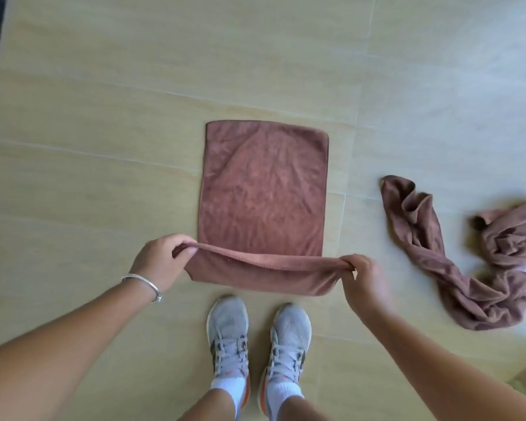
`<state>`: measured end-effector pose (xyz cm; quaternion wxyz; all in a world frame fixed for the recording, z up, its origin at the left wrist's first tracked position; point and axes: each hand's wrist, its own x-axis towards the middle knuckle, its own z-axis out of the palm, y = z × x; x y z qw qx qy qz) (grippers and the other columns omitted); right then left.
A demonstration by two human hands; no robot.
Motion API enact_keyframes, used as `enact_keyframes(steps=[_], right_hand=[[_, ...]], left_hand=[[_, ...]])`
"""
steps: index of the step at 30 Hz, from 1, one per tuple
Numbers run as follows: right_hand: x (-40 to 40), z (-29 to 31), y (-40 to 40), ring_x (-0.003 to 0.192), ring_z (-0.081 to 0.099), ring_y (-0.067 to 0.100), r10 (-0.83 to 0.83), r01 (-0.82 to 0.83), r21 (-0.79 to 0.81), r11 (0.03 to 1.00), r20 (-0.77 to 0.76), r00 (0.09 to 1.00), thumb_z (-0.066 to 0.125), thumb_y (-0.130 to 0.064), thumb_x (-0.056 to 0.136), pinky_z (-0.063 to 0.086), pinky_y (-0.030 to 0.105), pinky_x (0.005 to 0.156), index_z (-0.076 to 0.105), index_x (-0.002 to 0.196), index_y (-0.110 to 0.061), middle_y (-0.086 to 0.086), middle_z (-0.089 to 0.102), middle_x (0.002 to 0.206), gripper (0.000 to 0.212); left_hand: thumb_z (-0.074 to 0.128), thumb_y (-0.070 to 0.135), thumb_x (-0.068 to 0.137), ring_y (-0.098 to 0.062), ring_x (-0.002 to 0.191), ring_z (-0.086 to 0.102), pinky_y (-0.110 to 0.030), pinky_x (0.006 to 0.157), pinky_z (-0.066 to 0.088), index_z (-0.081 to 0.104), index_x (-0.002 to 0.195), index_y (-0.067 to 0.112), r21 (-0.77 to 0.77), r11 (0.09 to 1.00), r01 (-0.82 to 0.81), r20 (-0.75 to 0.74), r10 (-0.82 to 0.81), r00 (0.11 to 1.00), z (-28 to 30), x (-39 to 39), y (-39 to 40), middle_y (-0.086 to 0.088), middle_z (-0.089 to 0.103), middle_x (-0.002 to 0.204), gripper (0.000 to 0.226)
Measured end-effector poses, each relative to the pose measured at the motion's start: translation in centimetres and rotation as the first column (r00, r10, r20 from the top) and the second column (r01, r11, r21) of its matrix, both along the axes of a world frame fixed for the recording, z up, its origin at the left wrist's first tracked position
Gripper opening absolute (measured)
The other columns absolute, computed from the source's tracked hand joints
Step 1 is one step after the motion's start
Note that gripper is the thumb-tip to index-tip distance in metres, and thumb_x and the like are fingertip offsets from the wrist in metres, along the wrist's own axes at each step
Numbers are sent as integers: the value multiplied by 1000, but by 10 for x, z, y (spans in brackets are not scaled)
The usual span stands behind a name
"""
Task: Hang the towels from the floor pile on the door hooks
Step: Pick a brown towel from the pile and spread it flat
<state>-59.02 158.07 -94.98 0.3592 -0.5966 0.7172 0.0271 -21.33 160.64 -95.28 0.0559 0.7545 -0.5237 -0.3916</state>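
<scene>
From the head view, no door or hooks fall inside the frame, and the crumpled towels [468,256] are cut off at the right edge. The brown towel [263,189] lies flat on the tiled floor [104,183], its near edge lifted. The left hand [161,259] and right hand [362,275] each pinch a near corner with curled fingers. Grey sneakers [257,335] stand just below.

A pale beige tiled floor [104,183] with thin grout lines carries everything. A brown towel [263,192] lies spread flat at centre. At 3 o'clock two crumpled brown towels [438,256] lie in a heap. At 6 o'clock stand two grey sneakers [228,335].
</scene>
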Motion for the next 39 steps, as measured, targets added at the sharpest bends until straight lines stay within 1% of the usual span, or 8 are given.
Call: enact_keyframes(steps=[7, 12, 18, 21, 25, 28, 33, 39], right_hand=[[34, -70, -174, 65, 55, 20, -175, 176, -150, 973, 22, 984, 53, -36, 90, 32, 24, 49, 56, 74, -21, -1, 59, 70, 22], [45, -161, -270, 101, 55, 31, -3, -32, -193, 981, -179, 984, 48, -34, 93, 44, 35, 76, 63, 98, -12, 11, 63, 104, 27], [33, -189, -243, 135, 30, 26, 206, -293, -315, 903, -281, 937, 51, -43, 89, 30, 42, 110, 26, 145, -23, 4, 26, 151, 64], [36, -178, -183, 140, 31, 27, 559, -632, -285, 721, -298, 773, 59, -34, 84, 27, 43, 114, 39, 143, -22, 7, 34, 152, 64], [45, -189, -127, 133, 46, 27, 792, -853, -116, 508, -325, 516, 65, -65, 69, 42, 50, 103, 55, 135, -23, 10, 48, 144, 79], [48, -203, -147, 143, 26, 30, 840, -911, -34, 411, -375, 392, 47, -72, 79, 28, 54, 112, 33, 149, -22, 12, 25, 157, 87], [55, -205, -202, 148, -6, 25, 765, -862, -12, 507, -454, 456, 28, -66, 92, 7, 46, 118, 0, 154, -23, 7, -6, 162, 81], [40, -200, -179, 148, 10, 24, 857, -922, -44, 386, -352, 375, 38, -68, 87, 14, 46, 119, 18, 153, -19, 8, 8, 161, 85]], left_hand=[[61, 20, 90, -15, 83, 59, -26, 74, 40, 70, 95, 24, -185, 982, -40, 34, 47, 998, -79, 25, -186, 5, 69, 89, 11], [54, 17, 94, -24, 103, 61, -29, 83, 44, 68, 107, 19, -145, 987, -67, 77, 79, 994, -172, 25, -271, -3, 68, 111, 20], [66, 20, 85, -33, 135, 37, -44, 111, 32, 36, 146, 12, -333, 926, 179, 280, -85, 956, -193, 2, -218, -14, 36, 149, 68], [56, 37, 85, -36, 132, 43, -53, 107, 36, 44, 144, 15, -266, 850, 455, 465, -300, 833, -178, -14, -159, -16, 38, 150, 64], [39, 60, 79, -29, 136, 41, -53, 107, 26, 49, 141, 23, -7, 736, 677, 467, -597, 653, -192, -30, -95, -12, 41, 150, 73], [39, 65, 80, -29, 140, 33, -56, 108, 26, 42, 145, 25, 33, 699, 714, 491, -634, 598, -207, -24, -107, -12, 34, 153, 77], [36, 65, 88, -25, 148, 16, -51, 117, 16, 23, 152, 30, 45, 760, 648, 544, -563, 622, -202, -7, -172, -8, 12, 161, 74], [50, 55, 88, -25, 140, 37, -47, 110, 36, 44, 144, 13, 25, 570, 821, 573, -681, 456, -191, -17, -167, -11, 32, 154, 71]])
